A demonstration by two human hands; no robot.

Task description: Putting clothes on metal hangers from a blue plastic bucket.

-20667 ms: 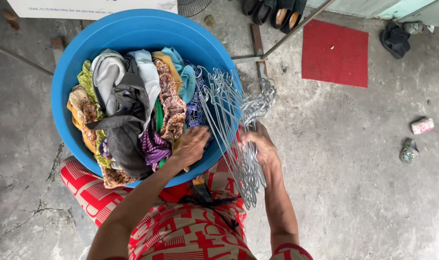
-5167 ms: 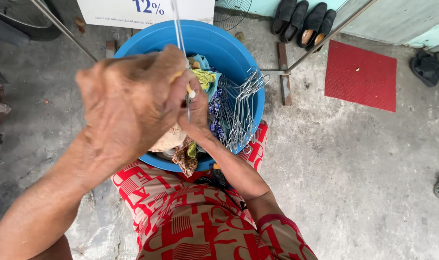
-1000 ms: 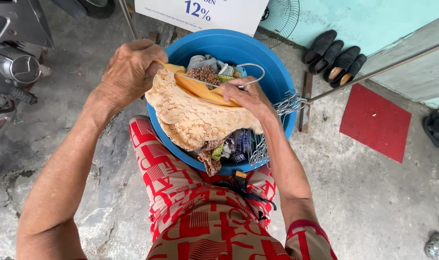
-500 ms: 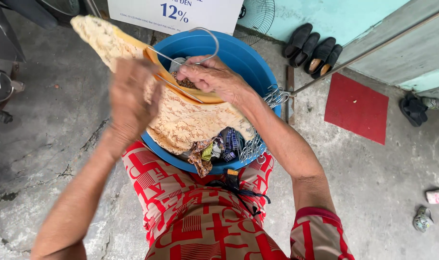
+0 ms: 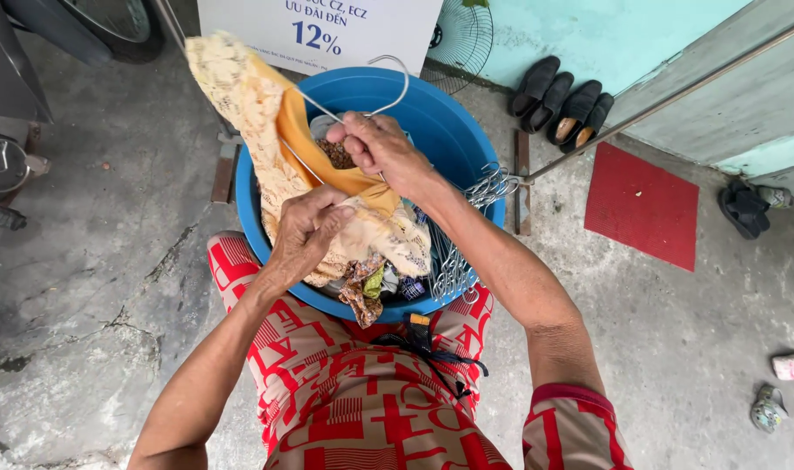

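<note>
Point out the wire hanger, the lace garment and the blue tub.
wire hanger [image 5: 395,80], head view, on its hook.
lace garment [image 5: 240,96], head view, on its raised upper part.
blue tub [image 5: 440,113], head view, on its inner wall.

We grip a wire hanger in our right hand, fingers closed just below its hook. A cream lace garment with an orange lining hangs on it, spreading away from those fingers. Our left hand pinches the lace lower down, fingertips buried in the cloth. Beneath both hands sits a blue plastic tub of laundry, with a bundle of wire hangers just beyond our right wrist.
</note>
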